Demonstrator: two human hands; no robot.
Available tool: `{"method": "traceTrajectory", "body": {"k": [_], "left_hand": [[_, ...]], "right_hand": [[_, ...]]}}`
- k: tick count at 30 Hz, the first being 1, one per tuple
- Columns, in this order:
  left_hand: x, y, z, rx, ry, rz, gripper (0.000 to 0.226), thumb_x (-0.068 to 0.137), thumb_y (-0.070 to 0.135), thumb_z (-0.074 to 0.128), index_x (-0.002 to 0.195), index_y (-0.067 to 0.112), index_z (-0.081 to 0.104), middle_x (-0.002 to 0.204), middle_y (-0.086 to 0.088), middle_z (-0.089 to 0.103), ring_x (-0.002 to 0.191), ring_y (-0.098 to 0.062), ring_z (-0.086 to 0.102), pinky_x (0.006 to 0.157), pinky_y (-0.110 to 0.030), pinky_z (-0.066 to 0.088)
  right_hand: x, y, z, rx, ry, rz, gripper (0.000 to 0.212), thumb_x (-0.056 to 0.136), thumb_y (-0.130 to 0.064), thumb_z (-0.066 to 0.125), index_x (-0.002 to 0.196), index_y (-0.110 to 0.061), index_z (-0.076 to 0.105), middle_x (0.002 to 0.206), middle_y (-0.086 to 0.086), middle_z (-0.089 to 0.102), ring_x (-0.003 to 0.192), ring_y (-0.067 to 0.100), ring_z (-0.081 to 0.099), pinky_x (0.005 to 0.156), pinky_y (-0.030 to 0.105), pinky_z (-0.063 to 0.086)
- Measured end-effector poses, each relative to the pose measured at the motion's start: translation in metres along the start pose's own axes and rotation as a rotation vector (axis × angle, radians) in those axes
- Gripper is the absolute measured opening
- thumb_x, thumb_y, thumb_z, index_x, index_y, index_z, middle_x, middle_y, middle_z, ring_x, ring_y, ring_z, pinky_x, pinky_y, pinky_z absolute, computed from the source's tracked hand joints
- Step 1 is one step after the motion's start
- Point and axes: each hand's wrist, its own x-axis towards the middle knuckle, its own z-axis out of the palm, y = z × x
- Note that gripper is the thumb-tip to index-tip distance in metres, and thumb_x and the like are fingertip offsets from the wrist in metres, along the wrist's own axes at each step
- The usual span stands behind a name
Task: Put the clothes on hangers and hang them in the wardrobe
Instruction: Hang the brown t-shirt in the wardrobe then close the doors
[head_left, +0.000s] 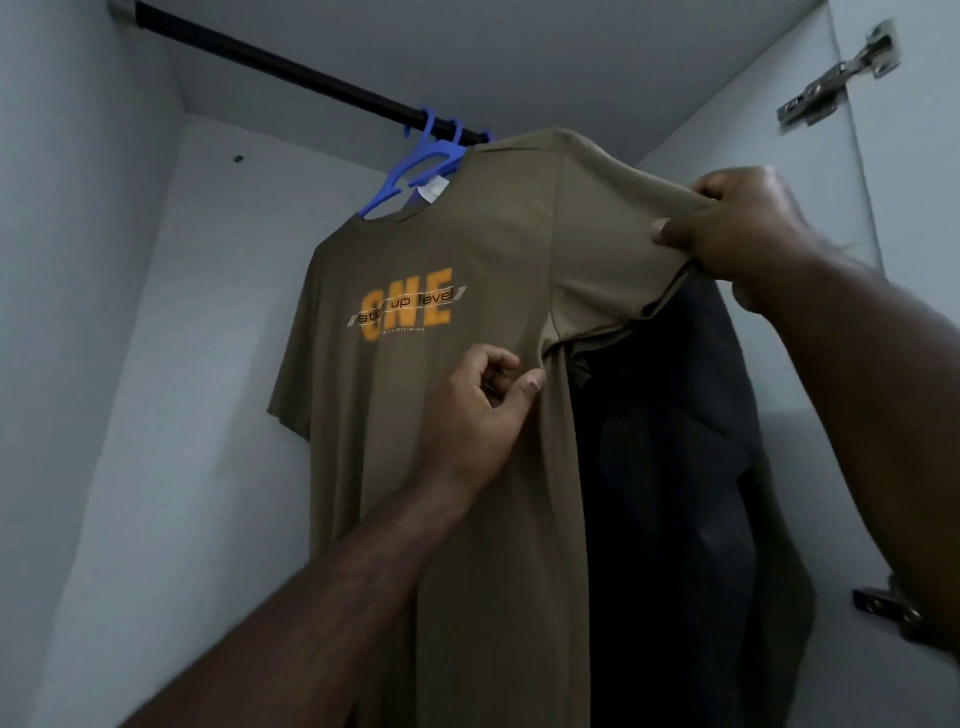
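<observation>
2 bare forearms reach up from the bottom edge into the wardrobe. Left hand (480, 410) nearest centre, fingers curled, thumb and forefinger pinching the olive T-shirt (467, 467) at the side seam just under the armpit. Right hand (737, 228) higher and to the right, fingers and thumb gripping the end of the shirt's sleeve and holding it out sideways, fabric pulled taut. T-shirt hangs full length on a blue plastic hanger (415, 166), orange "ONE" print with a dark text band across the chest, white neck label showing at the collar. Just behind the shirt on the right, a dark garment (670, 467) hangs, partly covered by it; its hanger is hidden. Blue hooks sit over the black rail (291, 67), which runs diagonally from upper left. White wardrobe back wall (208, 312) behind. Metal door hinge (841, 73) upper right, a 2nd hinge (888, 608) lower right, partly behind the right arm.
</observation>
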Motion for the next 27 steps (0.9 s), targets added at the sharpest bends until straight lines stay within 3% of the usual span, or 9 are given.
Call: {"method": "traceTrajectory", "body": {"k": [4,7,10,14,19,22,24,27], "left_hand": [[-0.005,0.01,0.014,0.168,-0.09,-0.113,0.03,0.084,0.048,0.075,0.085,0.021,0.062,0.073,0.006,0.063,0.066,-0.006,0.06,0.059,-0.028,0.05],[-0.009,0.012,0.022,0.309,-0.076,-0.09,0.032,0.089,0.035,0.071,0.072,0.017,0.052,0.062,0.003,0.055,0.06,-0.017,0.055,0.059,-0.038,0.047],[-0.016,0.017,0.027,0.349,0.028,0.036,0.025,0.094,0.032,0.065,0.076,0.015,0.058,0.066,0.003,0.056,0.063,-0.017,0.056,0.06,-0.041,0.048],[-0.028,0.021,0.025,0.319,0.152,0.151,0.019,0.098,0.03,0.063,0.092,0.013,0.072,0.077,0.004,0.061,0.068,-0.011,0.058,0.06,-0.038,0.052],[-0.04,0.018,0.023,0.455,0.11,0.233,0.025,0.097,0.023,0.057,0.109,0.008,0.074,0.082,-0.001,0.062,0.072,-0.016,0.06,0.062,-0.037,0.053],[-0.041,0.032,0.018,0.412,0.152,0.224,0.021,0.096,0.018,0.06,0.106,0.007,0.075,0.082,-0.004,0.062,0.073,-0.013,0.057,0.066,-0.02,0.046],[-0.042,0.04,0.019,0.438,0.041,0.197,0.021,0.095,0.022,0.061,0.107,0.012,0.076,0.087,-0.002,0.066,0.077,-0.012,0.059,0.069,-0.016,0.043],[-0.054,0.039,0.02,0.48,-0.203,0.121,0.03,0.097,0.032,0.059,0.121,0.018,0.073,0.097,0.002,0.068,0.088,-0.009,0.062,0.076,-0.011,0.043]], "right_hand": [[0.006,0.007,-0.012,0.223,-0.073,0.064,0.012,0.081,-0.017,0.081,0.088,-0.014,0.071,0.093,0.012,0.072,0.081,0.026,0.073,0.065,0.037,0.063],[0.002,0.012,-0.023,0.365,-0.171,0.136,0.005,0.091,-0.009,0.07,0.092,-0.011,0.066,0.093,0.009,0.068,0.079,0.02,0.071,0.054,0.025,0.059],[0.005,0.023,-0.037,0.464,-0.13,0.143,0.011,0.09,-0.012,0.073,0.085,-0.012,0.063,0.083,0.007,0.065,0.066,0.015,0.066,0.056,0.023,0.059],[0.005,0.032,-0.046,0.547,-0.13,0.165,0.014,0.091,-0.012,0.071,0.082,-0.013,0.061,0.08,0.006,0.063,0.064,0.014,0.063,0.061,0.025,0.059],[0.005,0.036,-0.048,0.609,-0.095,0.181,0.014,0.095,-0.01,0.066,0.082,-0.013,0.061,0.075,0.006,0.062,0.057,0.012,0.06,0.065,0.028,0.062],[0.006,0.036,-0.045,0.652,-0.066,0.192,0.003,0.094,-0.011,0.066,0.091,-0.01,0.066,0.079,0.007,0.064,0.057,0.011,0.06,0.063,0.026,0.059],[0.006,0.038,-0.041,0.543,-0.056,0.18,0.009,0.092,-0.01,0.069,0.1,-0.007,0.067,0.082,0.01,0.064,0.056,0.013,0.061,0.062,0.028,0.061],[0.004,0.043,-0.033,0.399,0.029,0.087,0.015,0.083,-0.013,0.074,0.097,-0.013,0.07,0.091,0.008,0.071,0.065,0.016,0.07,0.065,0.032,0.063]]}}
